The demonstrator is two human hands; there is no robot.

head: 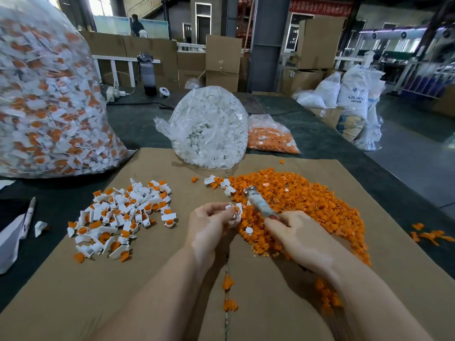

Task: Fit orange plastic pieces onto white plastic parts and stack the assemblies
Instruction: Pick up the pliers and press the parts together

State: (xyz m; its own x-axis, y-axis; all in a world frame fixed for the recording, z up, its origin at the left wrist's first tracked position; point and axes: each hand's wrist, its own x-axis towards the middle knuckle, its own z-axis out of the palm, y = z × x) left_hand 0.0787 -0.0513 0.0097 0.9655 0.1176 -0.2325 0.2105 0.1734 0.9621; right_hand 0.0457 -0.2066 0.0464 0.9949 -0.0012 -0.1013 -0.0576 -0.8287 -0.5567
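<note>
Head view of an assembly station, with places given relative to the cardboard sheet [246, 303] that covers the tabletop [320, 134]. Above the sheet's centre seam the left hand [209, 225] pinches a white part [234, 214] at its fingertips, fingers curled round it; an orange piece appears to sit against that part, though whether it is fully seated cannot be told. The right hand [298, 239] is closed round the handle of a small rod-like tool [261, 203], whose metal tip points away from the person over the loose orange pieces [307, 200] heaped on the sheet's right half. Finished assemblies [123, 217] lie scattered, not stacked, on the sheet's left half. At the sheet's far edge stand a bag of white parts [209, 126] and, just right of it, a bag of orange pieces [270, 136]; off the far left corner rises a large bag of assemblies [46, 94].

Risks, as judged from this arrangement:
- The grip on the white part is a fingertip pinch only; pressure from the tool could twist the part free and drop it into the orange heap, where it would be slow to recover.
- A tool tip that slips off the small part would meet the left fingers.
- An orange piece pressed in askew may seat only partly and separate later.
- The right forearm lies across the near edge of the heap; a sweep could push pieces off the sheet, as a few already lie beyond its right edge.
</note>
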